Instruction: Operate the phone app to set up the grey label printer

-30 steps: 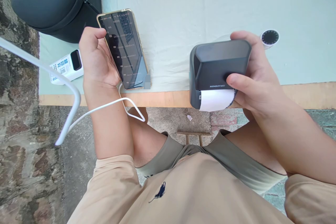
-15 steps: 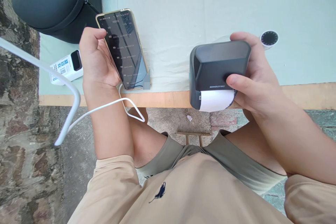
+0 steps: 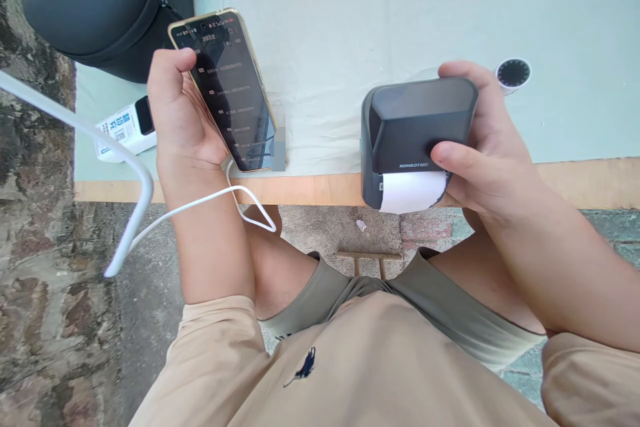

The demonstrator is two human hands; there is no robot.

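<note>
i count one gold-edged black-screened phone (image 3: pixel 227 90), one dark grey boxy label printer (image 3: pixel 417 130), one white cable (image 3: pixel 200 203), one small white box with a black window (image 3: pixel 125 130), one dark zipped bag (image 3: pixel 95 3), one round black-faced dial (image 3: pixel 513 73).

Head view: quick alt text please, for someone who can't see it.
Seen from above, the left hand holds a lit phone with a white cable. The right hand grips a dark label printer with white paper showing, at the table edge.

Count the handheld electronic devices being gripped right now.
2. The phone is in the left hand; the label printer is in the right hand.
</note>
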